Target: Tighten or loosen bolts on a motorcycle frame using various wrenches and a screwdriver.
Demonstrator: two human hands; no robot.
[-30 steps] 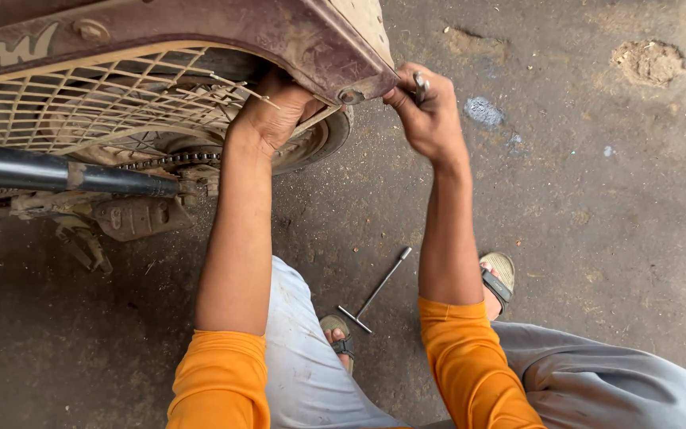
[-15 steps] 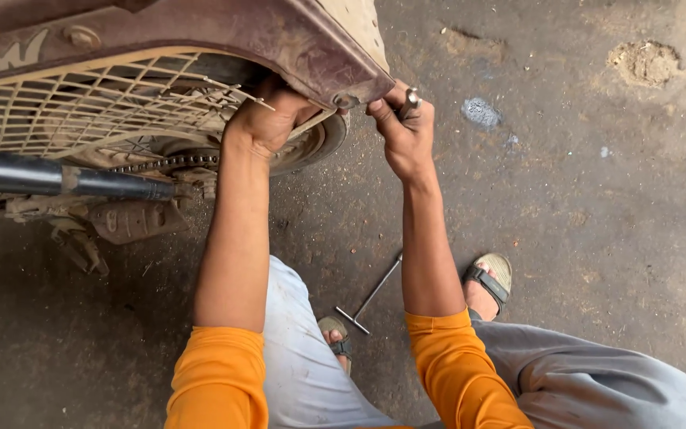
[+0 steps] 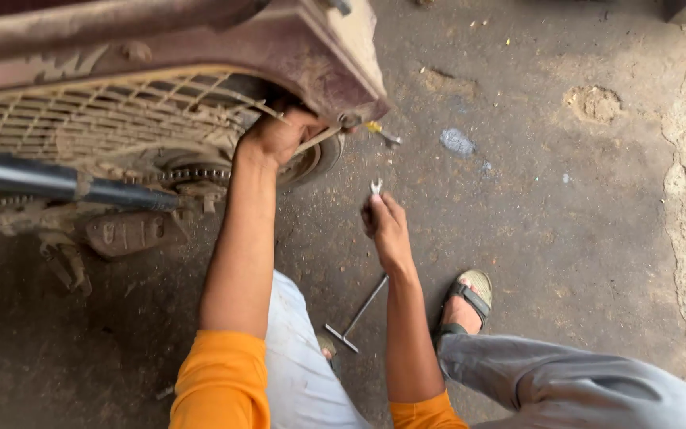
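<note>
Left hand (image 3: pixel 279 137) clenched on the mudguard's (image 3: pixel 319 56) lower edge; right hand (image 3: pixel 387 226) grasping a small spanner (image 3: pixel 375 188) clear of it; fastener work apparently unfinished; T-handle wrench (image 3: pixel 356 315) on floor.

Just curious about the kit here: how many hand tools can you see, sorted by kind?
Spanner, in the right hand: 1
T-handle wrench, on the ground: 1
Screwdriver, yellow-handled, by the guard's corner: 1
Total: 3

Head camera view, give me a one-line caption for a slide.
Left hand grips a dusty vehicle's rear guard; right hand holds a small spanner.
</note>
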